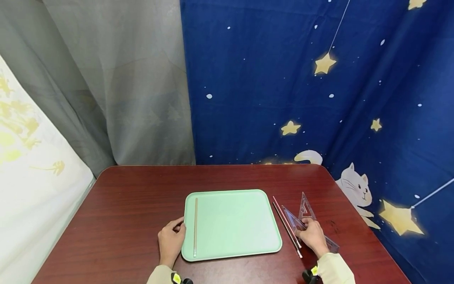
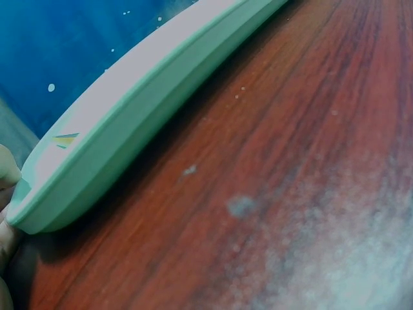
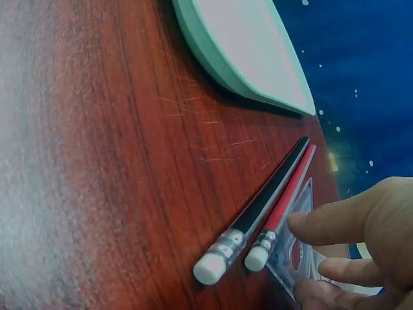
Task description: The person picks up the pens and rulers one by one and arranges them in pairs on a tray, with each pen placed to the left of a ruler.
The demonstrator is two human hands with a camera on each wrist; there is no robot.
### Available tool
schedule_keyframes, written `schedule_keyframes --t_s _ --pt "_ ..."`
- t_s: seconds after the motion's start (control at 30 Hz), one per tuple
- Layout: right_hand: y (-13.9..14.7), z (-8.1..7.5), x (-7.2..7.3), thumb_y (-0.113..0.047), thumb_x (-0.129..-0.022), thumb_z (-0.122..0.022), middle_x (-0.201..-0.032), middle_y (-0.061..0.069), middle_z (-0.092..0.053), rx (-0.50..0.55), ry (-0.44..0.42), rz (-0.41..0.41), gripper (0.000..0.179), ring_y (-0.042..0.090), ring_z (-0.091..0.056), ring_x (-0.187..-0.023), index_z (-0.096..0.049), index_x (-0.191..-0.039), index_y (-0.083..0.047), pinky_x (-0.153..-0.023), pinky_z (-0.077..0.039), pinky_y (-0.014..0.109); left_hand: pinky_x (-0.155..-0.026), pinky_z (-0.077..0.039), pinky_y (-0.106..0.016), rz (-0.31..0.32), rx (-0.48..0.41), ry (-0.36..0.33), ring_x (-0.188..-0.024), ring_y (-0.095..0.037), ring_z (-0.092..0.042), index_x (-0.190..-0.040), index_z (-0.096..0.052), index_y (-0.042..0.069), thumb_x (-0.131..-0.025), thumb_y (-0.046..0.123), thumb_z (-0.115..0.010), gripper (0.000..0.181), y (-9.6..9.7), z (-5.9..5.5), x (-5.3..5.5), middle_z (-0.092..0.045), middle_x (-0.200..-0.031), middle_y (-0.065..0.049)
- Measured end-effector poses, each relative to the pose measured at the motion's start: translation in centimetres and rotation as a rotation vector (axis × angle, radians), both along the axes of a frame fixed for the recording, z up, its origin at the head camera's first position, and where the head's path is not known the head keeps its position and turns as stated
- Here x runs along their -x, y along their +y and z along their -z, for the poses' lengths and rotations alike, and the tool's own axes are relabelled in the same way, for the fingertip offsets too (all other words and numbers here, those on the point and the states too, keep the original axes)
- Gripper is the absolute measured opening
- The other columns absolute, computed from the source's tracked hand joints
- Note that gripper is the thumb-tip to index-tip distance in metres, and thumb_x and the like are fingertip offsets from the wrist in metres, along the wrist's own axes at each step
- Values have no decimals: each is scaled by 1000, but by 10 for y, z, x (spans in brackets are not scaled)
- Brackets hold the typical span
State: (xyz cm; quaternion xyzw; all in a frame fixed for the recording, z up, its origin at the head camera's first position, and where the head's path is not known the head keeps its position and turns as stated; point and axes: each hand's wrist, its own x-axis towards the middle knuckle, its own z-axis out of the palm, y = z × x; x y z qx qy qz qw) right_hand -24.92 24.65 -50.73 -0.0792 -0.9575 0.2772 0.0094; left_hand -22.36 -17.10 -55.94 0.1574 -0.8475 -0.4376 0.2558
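Note:
A pale green tray (image 1: 237,225) lies on the table, and a thin wood-coloured pencil (image 1: 195,228) rests along its left side. My left hand (image 1: 172,239) pinches the tray's left rim; part of its thumb and fingers (image 2: 8,171) shows at the edge of the left wrist view. To the tray's right lie a black pencil (image 3: 261,197) and a red pencil (image 3: 287,200), erasers toward me. Beside them are clear set squares (image 1: 291,218), partly overlapping. My right hand (image 1: 313,236) is over these, thumb and fingers apart, fingertips at the plastic. The palm hides part of them.
The dark red wooden table (image 1: 134,205) has rounded far corners. Behind it hang a grey curtain (image 1: 149,86) and a blue star-patterned curtain (image 1: 255,86). A white cloth (image 1: 35,189) hangs along the left side.

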Motion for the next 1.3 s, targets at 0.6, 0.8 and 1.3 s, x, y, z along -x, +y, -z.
schedule_keyframes --t_s 0.6,0.8,1.3 --pt "3 2 1 -18 -57 -79 -71 11 -60 -44 3 26 47 21 -50 -62 -63 -94 7 -56 -41 34 -57 -43 -22 -1 -2 10 -58 -3 -52 -91 -75 12 -76 5 -65 19 1 0 -1 -63 -65 3" --pt "3 -1 -1 -27 -58 -80 -81 15 -61 -49 -51 69 49 24 -54 -68 -64 -93 3 -57 -43 39 -57 -43 -24 -2 7 9 -57 -3 -52 -91 -75 10 -75 4 -65 20 1 0 -1 -63 -65 2" --pt "1 -1 -5 -5 -63 -72 -71 10 -60 225 -19 143 36 17 -56 -59 -54 -92 8 -54 -48 31 -57 -43 -24 -1 11 3 -57 -4 -52 -92 -75 10 -76 4 -64 19 0 0 0 -63 -65 3"
